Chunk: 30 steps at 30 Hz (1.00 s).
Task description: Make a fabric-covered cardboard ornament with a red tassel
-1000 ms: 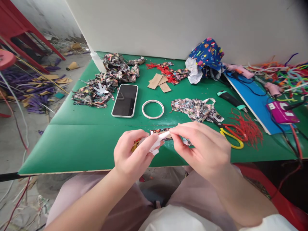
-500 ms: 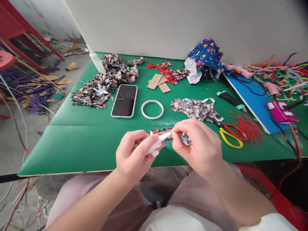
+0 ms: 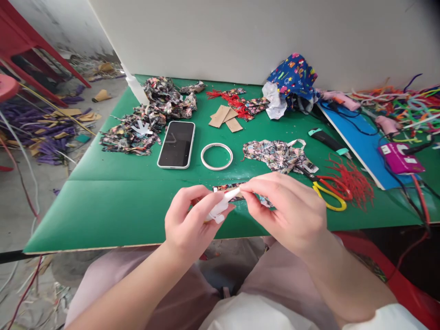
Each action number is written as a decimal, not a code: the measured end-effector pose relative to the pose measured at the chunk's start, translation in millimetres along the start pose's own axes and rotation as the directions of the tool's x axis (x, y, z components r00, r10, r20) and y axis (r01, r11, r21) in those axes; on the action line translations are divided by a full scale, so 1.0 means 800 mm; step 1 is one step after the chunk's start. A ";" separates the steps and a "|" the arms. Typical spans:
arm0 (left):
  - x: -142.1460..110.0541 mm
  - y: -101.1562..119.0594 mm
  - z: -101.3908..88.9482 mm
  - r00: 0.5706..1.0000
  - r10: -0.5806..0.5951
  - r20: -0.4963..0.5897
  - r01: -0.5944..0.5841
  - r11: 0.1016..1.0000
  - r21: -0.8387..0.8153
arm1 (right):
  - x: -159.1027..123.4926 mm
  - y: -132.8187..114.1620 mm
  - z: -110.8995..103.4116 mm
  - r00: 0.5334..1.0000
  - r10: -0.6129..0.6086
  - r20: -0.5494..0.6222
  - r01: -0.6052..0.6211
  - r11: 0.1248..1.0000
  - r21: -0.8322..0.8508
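My left hand [image 3: 190, 220] is wrapped round a small white glue bottle [image 3: 217, 211], its tapered nozzle pointing up and right. A small white cap-like piece hangs at the bottle's lower side. The thumb and index finger of my right hand [image 3: 288, 208] are pinched at the nozzle's tip. Behind the nozzle, a strip of dark floral fabric with brown card [image 3: 225, 188] lies on the green table [image 3: 130, 201], partly hidden by my hands. Beyond my right hand are a floral fabric piece [image 3: 273, 153] and yellow-and-red-handled scissors [image 3: 330, 201].
A phone [image 3: 176, 144] and a white tape roll [image 3: 202, 158] lie ahead. Floral scraps [image 3: 129, 137] and another white bottle [image 3: 138, 90] are at back left. Brown card pieces [image 3: 220, 115], a cutter [image 3: 328, 142], red threads [image 3: 354, 181] and a blue board [image 3: 357, 151] lie farther right.
My right hand has shifted slightly left, and its fingers remain at the nozzle's tip. The left hand keeps its hold on the bottle; the view has shifted very slightly.
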<state>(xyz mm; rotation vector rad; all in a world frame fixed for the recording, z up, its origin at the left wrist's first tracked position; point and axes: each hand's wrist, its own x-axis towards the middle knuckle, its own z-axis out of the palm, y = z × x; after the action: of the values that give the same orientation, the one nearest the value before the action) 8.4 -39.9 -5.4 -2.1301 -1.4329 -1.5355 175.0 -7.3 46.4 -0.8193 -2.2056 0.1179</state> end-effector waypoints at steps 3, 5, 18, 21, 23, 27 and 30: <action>-0.002 -0.001 0.000 1.000 0.002 0.003 -0.003 1.000 0.019 | -0.003 0.001 0.002 1.000 -0.020 -0.007 0.020 0.996 -0.082; -0.003 -0.002 0.000 1.000 0.012 0.004 -0.012 0.999 0.031 | -0.004 0.001 0.003 0.999 -0.034 -0.010 0.032 0.992 -0.122; 0.000 -0.001 0.001 0.999 0.007 0.038 -0.007 1.000 -0.005 | 0.004 0.002 0.005 1.000 0.001 -0.015 -0.003 0.995 -0.102; 0.000 -0.001 0.000 0.999 -0.002 0.048 0.004 0.999 -0.035 | 0.005 0.001 0.003 0.999 0.031 -0.014 -0.031 0.999 -0.023; 0.000 -0.001 0.000 0.998 -0.005 0.057 0.009 0.998 -0.059 | 0.005 0.001 0.003 0.999 0.051 -0.013 -0.051 0.999 0.018; 0.001 -0.001 -0.002 0.997 -0.008 0.078 0.017 0.993 -0.116 | 0.005 0.002 0.003 0.997 0.079 -0.014 -0.078 0.995 0.058; 0.002 0.000 -0.003 0.995 0.000 0.098 0.017 0.984 -0.176 | 0.005 0.004 0.003 0.994 0.101 -0.034 -0.098 0.992 0.075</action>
<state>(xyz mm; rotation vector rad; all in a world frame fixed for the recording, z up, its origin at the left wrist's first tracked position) 6.8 -40.1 -3.3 -2.3329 -1.3831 -1.6393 172.6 -1.9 46.3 -0.8839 -2.1122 0.2288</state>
